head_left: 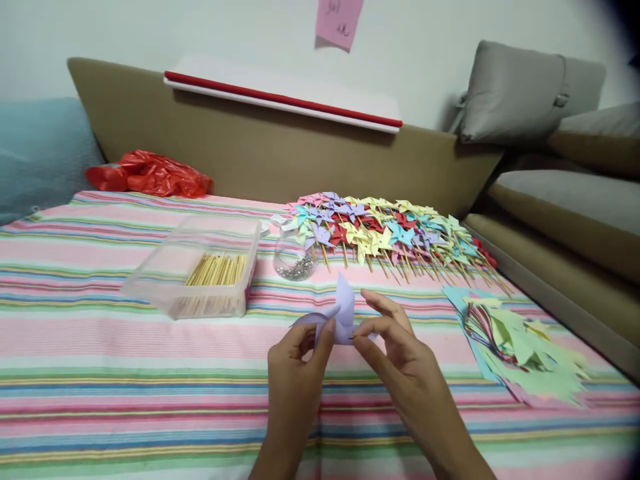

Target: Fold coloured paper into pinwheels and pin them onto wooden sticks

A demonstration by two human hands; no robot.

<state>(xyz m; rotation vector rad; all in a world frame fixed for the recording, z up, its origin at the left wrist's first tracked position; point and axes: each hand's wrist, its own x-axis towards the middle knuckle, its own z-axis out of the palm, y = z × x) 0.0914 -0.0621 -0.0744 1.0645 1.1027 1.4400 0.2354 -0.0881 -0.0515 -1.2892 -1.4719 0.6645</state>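
Observation:
A purple paper pinwheel (344, 308), partly folded with one blade standing up, is pinched between the thumb and fingers of my left hand (299, 373). My right hand (400, 353) meets it from the other side. Between its thumb and index finger is a small dark pin (354, 337), pointing toward the paper; whether its tip touches the paper I cannot tell. My fingers cover part of the pinwheel's middle. Beyond my hands, a round clear tub (295, 257) holds many small metal pins.
A clear plastic box (200, 307) of wooden sticks stands left. Finished pinwheels on sticks (370, 233) are heaped at the back. Coloured paper pieces (545, 360) lie right on the striped cloth (150, 380). A red plastic bag (150, 175) sits back left, cushions (555, 233) at right.

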